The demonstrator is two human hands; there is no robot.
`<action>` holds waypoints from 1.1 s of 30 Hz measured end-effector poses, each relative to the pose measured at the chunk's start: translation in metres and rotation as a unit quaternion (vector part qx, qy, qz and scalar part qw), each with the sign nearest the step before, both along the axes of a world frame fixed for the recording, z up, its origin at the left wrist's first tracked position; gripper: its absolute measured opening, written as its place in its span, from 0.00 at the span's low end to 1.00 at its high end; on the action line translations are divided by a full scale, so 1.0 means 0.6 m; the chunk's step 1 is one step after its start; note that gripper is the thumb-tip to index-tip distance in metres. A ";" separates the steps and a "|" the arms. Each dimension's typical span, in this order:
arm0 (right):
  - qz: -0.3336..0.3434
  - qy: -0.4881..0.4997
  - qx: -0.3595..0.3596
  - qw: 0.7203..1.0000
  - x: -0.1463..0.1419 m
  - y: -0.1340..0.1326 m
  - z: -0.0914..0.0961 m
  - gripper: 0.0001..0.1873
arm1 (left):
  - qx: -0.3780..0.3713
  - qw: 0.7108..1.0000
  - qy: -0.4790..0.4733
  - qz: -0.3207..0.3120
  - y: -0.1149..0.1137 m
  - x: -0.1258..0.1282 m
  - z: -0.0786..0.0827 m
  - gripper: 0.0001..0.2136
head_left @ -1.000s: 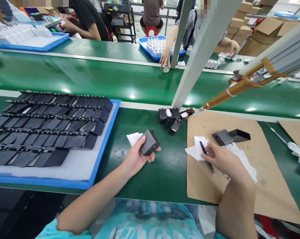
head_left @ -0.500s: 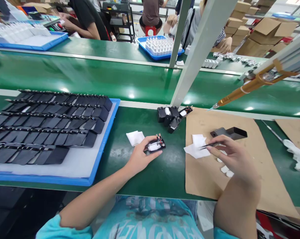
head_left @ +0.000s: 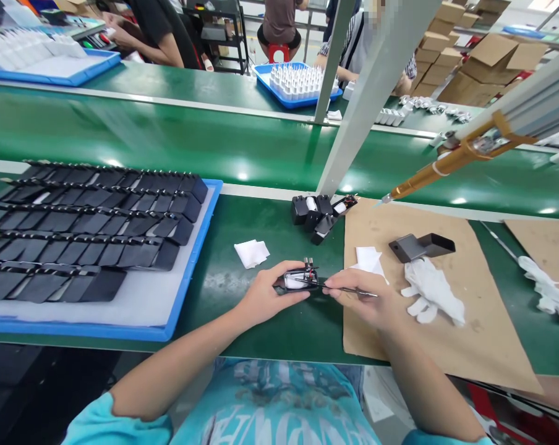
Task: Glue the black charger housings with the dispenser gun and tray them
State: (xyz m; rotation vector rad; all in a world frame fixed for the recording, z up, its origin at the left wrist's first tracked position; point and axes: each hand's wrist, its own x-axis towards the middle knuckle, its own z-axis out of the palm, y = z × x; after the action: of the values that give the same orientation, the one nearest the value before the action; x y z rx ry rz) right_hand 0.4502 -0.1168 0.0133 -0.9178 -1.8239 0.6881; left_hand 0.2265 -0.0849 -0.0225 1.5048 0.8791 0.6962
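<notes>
My left hand point(head_left: 271, 292) is closed around a small black plug-adapter housing point(head_left: 300, 279), its open side up, showing a white block, a red part and metal prongs at the far edge. Pinched in my right hand point(head_left: 363, 295) are slim dark tweezers point(head_left: 352, 290), whose tips reach the housing's interior. White paper pieces point(head_left: 368, 260) lie just beyond my right hand, and another folded white paper point(head_left: 251, 253) is beyond my left. Two black covers point(head_left: 421, 246) and a crumpled white glove point(head_left: 432, 292) rest on the brown cardboard.
On the left, a blue tray point(head_left: 193, 259) holds rows of black housings point(head_left: 98, 210). Several assembled-looking black units point(head_left: 319, 216) sit by a grey metal post point(head_left: 354, 117). A yellow-brown tool point(head_left: 428, 173) hangs at upper right. Other people work across the green conveyor point(head_left: 168, 142).
My right hand has moved left with the tweezers, from the white paper to the housing. The glove it covered is now visible. My left hand keeps hold of the housing, shifted slightly right.
</notes>
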 end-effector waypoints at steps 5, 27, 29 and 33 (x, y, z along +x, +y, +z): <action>0.014 -0.009 0.010 1.000 -0.001 0.001 -0.001 0.11 | 0.001 1.000 -0.002 -0.003 0.000 0.000 0.004 0.21; 0.028 0.002 0.014 0.999 -0.003 0.001 -0.015 0.12 | 0.013 1.000 -0.008 -0.004 0.002 -0.003 0.005 0.21; 0.034 0.010 0.013 0.999 -0.002 0.001 -0.020 0.13 | 0.015 1.000 -0.010 -0.004 0.003 -0.002 0.005 0.21; 0.041 0.015 0.004 0.999 0.001 0.000 -0.028 0.14 | 0.021 1.000 -0.021 -0.009 0.004 -0.002 0.002 0.22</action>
State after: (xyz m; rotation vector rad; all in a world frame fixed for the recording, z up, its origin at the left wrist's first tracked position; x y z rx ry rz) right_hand 0.4511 -0.1170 -0.0036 -0.8270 -1.8443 0.7425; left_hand 0.2255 -0.0828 -0.0214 1.5279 0.8237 0.7339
